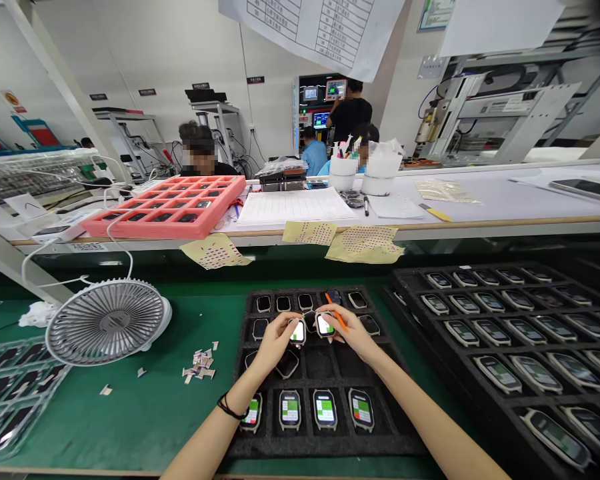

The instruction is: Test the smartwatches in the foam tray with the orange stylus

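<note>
forearms [415,403], nearest, run off the lower edge. left hand [274,339]: fingers clamped on 1 lit watch [298,332] at frame centre, over the black tray [330,445]. right hand [354,333]: clamped on a 2nd lit watch [325,325], an orange stick [341,321] between fingers, partly covered. display text illegible on these 2. left forearm partly hides 1 bottom-row watch [254,410]. far-right tray [414,283] cut off by frame edge.

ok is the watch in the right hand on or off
On; the watch shows a lit white and green screen.
</note>
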Motion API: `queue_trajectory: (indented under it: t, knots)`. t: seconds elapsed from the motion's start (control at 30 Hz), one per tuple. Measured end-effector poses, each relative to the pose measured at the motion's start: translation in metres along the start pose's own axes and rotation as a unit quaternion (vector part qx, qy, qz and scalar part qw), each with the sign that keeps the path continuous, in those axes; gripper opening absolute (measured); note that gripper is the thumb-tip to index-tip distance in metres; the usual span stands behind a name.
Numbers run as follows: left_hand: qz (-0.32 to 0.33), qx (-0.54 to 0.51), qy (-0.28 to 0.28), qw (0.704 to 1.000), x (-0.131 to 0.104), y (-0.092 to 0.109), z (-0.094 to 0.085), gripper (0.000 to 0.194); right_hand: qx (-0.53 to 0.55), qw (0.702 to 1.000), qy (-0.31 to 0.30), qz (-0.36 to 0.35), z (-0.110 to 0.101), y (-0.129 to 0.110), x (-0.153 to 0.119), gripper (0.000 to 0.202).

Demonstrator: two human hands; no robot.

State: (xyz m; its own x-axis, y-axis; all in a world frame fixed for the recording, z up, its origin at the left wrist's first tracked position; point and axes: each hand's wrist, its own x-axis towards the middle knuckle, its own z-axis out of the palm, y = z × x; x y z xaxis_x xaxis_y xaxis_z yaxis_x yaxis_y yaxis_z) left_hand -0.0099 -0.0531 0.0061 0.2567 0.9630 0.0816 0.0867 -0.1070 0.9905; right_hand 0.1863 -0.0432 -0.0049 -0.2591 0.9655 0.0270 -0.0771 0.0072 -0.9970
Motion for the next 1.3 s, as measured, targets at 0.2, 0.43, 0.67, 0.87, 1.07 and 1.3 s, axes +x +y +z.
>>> queue_trajectory:
  t: [0.2, 0.43, 0.67, 0.87, 1.07, 1.3]
  knots:
    - [0.004, 0.019, -0.028, 0.999, 0.003, -0.009, 0.000, 0.031, 0.008, 1.000, -0.004, -0.003, 0.002, 0.000, 0.000, 0.031]
    - [0.013, -0.006, -0.051, 0.999, 0.003, -0.017, 0.001, 0.048, -0.001, 0.998, -0.056, -0.021, 0.000, 0.003, -0.002, 0.039]
    - [-0.008, 0.019, -0.001, 1.000, 0.003, -0.008, -0.001, 0.032, -0.005, 1.000, -0.008, -0.011, 0.002, 0.005, 0.001, 0.033]
    - [-0.007, 0.027, -0.003, 1.000, 0.002, -0.007, -0.002, 0.037, 0.016, 1.000, 0.019, 0.017, 0.002, -0.001, 0.000, 0.034]
    - [0.003, -0.023, -0.037, 0.999, 0.003, -0.012, -0.001, 0.050, 0.020, 1.000, -0.015, -0.018, -0.002, 0.005, 0.001, 0.048]
    - [0.019, -0.045, -0.037, 0.998, 0.003, -0.013, 0.001, 0.053, 0.014, 1.000, -0.007, -0.019, 0.000, 0.003, -0.001, 0.044]
